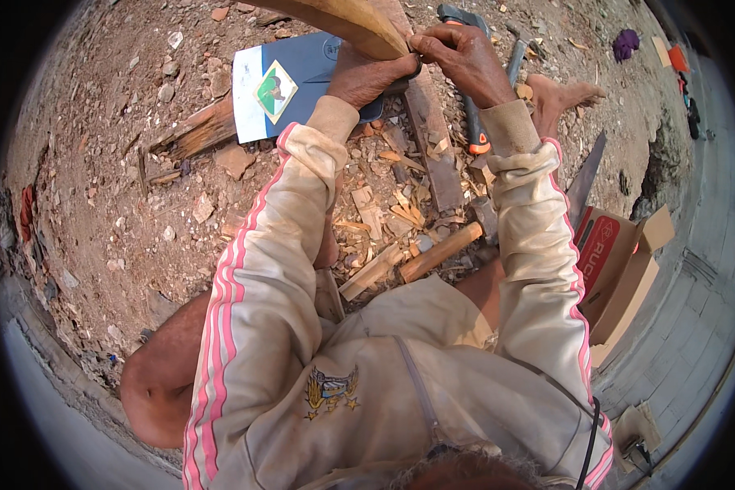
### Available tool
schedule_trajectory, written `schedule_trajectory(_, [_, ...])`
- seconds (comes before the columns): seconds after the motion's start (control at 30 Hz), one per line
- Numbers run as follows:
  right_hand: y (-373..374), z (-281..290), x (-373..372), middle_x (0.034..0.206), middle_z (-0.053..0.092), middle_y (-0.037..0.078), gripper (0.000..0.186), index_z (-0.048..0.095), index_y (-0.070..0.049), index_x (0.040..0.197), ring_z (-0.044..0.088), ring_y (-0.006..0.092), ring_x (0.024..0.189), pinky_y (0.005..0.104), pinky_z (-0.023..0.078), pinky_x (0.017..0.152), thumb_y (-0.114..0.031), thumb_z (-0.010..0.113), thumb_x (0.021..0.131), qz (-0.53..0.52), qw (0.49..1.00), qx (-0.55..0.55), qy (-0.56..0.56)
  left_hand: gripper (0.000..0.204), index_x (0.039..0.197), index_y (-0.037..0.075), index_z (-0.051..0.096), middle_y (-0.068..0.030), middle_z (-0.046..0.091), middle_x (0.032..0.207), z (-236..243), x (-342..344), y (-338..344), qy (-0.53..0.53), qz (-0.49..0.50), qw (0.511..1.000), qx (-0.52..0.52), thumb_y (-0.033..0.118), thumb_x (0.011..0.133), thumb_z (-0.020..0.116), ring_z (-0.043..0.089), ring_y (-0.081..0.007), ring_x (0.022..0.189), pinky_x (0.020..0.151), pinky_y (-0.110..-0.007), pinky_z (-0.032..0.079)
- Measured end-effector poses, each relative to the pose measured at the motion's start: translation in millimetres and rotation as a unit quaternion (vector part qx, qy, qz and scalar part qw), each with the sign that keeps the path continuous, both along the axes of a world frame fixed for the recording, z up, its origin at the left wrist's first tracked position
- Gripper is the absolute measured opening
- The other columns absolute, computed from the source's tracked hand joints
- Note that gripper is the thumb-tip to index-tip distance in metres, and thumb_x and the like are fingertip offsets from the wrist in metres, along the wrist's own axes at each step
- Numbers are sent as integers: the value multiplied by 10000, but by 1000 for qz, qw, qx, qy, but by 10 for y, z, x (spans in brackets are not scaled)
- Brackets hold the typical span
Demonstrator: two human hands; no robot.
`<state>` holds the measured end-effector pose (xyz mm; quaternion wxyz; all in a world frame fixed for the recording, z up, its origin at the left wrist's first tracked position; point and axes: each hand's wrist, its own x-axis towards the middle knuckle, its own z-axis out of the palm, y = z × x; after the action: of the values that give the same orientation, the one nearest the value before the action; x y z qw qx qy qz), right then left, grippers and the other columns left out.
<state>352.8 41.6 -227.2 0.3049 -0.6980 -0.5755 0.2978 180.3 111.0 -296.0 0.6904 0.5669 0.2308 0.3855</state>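
Observation:
My left hand (371,77) is closed around the end of a curved, pale wooden piece (347,24) that rises out of the top of the view. Beside it, my right hand (465,64) has its thumb and fingertips pinched together at the wood's end; what they hold is too small to make out. A dark edge shows under the left thumb, its kind unclear. Below and left of my left hand lies a flat dark-blue and white metal blade (306,69) with a diamond-shaped sticker. A narrow wooden plank (434,151) runs beneath both hands.
By my right wrist lies a hammer-like tool (475,126) with an orange and black handle. A saw blade (584,175) and an opened cardboard box (621,278) are to the right. Cut wood (441,253) and shavings litter the stony ground. A weathered timber (200,131) lies left.

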Motion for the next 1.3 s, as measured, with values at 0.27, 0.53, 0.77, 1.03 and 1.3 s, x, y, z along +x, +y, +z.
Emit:
schedule_trajectory(0.27, [-59, 24, 159, 820, 699, 47, 263, 702, 7, 959, 666, 121, 770, 293, 532, 706, -251, 654, 970, -30, 994, 14, 102, 359, 1069, 52, 684, -40, 713, 1014, 32, 55, 6, 12, 15, 1000, -9, 74, 746, 840, 673, -119, 906, 805, -279, 569])
schedule_trajectory(0.53, [-360, -561, 732, 997, 720, 176, 383, 698, -46, 1146, 708, 321, 974, 474, 542, 841, -361, 639, 936, -149, 960, -143, -188, 415, 1132, 51, 626, -56, 702, 1059, 176, 26, -15, 20, 7, 999, -33, 28, 758, 806, 653, -118, 924, 841, -283, 559])
schedule_trajectory(0.77, [-354, -911, 763, 1136, 710, 196, 486, 647, -102, 1244, 691, 350, 1054, 481, 535, 929, -403, 654, 863, -187, 930, -277, -153, 415, 1146, 37, 617, -66, 698, 1087, 161, 29, 2, 20, 6, 999, -39, 5, 772, 794, 654, -127, 961, 882, -281, 541])
schedule_trajectory(1.03, [-634, -332, 785, 880, 677, 118, 443, 522, 60, 1204, 687, 166, 631, 263, 535, 554, -91, 712, 833, -163, 928, -129, 308, 400, 1094, 47, 623, -62, 697, 1064, 152, 30, 9, 14, 11, 1000, -23, 28, 747, 822, 650, -114, 935, 860, -286, 547])
schedule_trajectory(1.3, [-1050, 621, 209, 722, 608, 33, 325, 558, -19, 1076, 573, 120, 531, 279, 462, 499, -213, 692, 852, -146, 969, -53, 190, 398, 1100, 48, 612, -72, 699, 1076, 53, 42, -21, -42, 10, 999, -16, 39, 770, 833, 658, -138, 949, 869, -315, 564])
